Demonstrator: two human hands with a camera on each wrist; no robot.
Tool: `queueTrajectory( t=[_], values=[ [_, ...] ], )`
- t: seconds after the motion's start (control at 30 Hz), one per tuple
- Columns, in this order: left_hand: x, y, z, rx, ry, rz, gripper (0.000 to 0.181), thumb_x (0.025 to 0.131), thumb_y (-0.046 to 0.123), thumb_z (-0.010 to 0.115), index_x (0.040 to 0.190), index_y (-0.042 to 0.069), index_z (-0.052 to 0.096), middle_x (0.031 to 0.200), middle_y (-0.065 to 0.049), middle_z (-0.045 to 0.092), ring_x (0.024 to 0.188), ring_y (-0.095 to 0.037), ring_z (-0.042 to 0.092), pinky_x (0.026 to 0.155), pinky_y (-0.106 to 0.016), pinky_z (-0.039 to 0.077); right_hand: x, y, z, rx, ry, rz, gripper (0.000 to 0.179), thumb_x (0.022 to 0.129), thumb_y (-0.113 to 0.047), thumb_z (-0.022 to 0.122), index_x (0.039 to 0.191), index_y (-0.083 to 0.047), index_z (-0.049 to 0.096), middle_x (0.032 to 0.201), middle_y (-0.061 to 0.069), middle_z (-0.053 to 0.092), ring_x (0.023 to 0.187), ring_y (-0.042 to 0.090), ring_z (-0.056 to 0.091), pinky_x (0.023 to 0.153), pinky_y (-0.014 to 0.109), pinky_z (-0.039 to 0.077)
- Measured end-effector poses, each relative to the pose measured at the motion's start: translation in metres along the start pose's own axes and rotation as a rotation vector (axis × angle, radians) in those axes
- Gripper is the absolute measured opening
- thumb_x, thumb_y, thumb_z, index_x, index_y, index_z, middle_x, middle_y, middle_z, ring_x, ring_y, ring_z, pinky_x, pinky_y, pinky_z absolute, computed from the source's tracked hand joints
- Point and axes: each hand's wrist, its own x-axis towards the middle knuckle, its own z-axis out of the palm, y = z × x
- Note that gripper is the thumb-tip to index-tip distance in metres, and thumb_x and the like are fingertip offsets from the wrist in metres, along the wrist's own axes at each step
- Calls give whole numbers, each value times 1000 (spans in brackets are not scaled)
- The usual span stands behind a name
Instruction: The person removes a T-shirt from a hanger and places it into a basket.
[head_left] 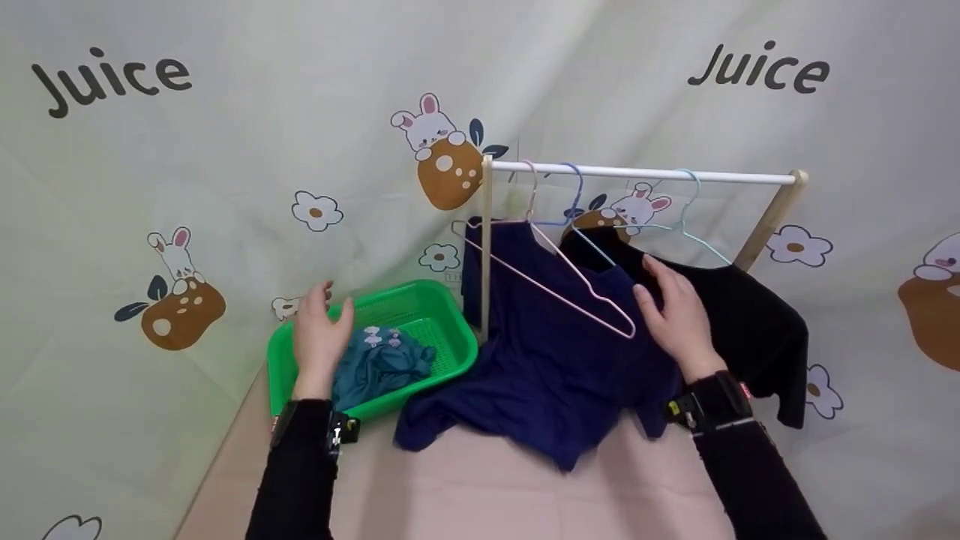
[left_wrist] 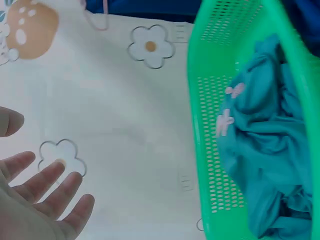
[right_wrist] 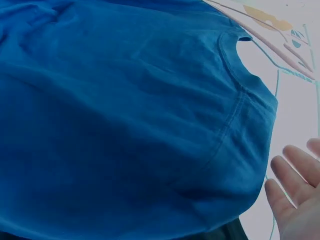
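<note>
My left hand (head_left: 321, 337) is raised over the left end of a green plastic basket (head_left: 446, 300), its fingers spread and nothing in them. Inside that basket lies a crumpled teal garment (left_wrist: 270, 135) with small pale flower appliqués. On the other side, my right hand (head_left: 679, 322) hovers by the shoulder of a navy T-shirt (head_left: 555, 382), fingers loosely extended, holding nothing. The T-shirt hangs from the blue hanger (head_left: 577, 191) on the rack. A pink hanger (head_left: 555, 289) hangs in front of it. In the right wrist view the fingertips (right_wrist: 277, 197) are close beside the shirt's sleeve edge.
A small clothes rack with a white rod (head_left: 645, 174) and wooden posts stands at the right. Behind the navy shirt, a black top (head_left: 757, 322) hangs on a light blue hanger (head_left: 690, 210). A pale pink cloth (head_left: 510, 495) covers the table, and a printed curtain (head_left: 300, 135) forms the backdrop.
</note>
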Motion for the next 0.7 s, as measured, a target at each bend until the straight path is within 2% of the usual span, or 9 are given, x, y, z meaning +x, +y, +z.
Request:
queueTrajectory(
  t=[0.17, 0.4, 0.57, 0.7],
  values=[
    [-8, -6, 10, 70, -56, 28, 53, 98, 23, 58, 144, 0, 45, 137, -26, 51, 125, -42, 47, 101, -56, 38, 18, -4, 3, -3, -121, 16, 48, 99, -21, 60, 141, 2, 50, 135, 20, 58, 127, 39, 49, 107, 51, 34],
    [-32, -15, 31, 231, -137, 164, 63, 96, 30, 63, 149, 4, 41, 148, -27, 41, 134, -46, 37, 104, -65, 30, 38, -10, 2, 7, -281, 84, 50, 102, -25, 54, 142, 5, 47, 136, 23, 56, 128, 40, 48, 108, 52, 32],
    [-52, -19, 46, 323, -170, 262, 72, 95, 40, 64, 155, 12, 34, 158, -23, 26, 145, -44, 19, 112, -63, 15, 51, -13, 3, 46, -333, 99, 52, 103, -26, 53, 143, 6, 45, 135, 24, 57, 128, 40, 48, 109, 52, 31],
    [-65, -19, 58, 375, -206, 298, 80, 93, 48, 64, 157, 17, 29, 162, -20, 18, 147, -44, 13, 112, -66, 8, 59, -15, 3, 104, -347, 139, 52, 103, -25, 53, 143, 6, 44, 134, 25, 57, 126, 40, 51, 107, 51, 34]
  ],
)
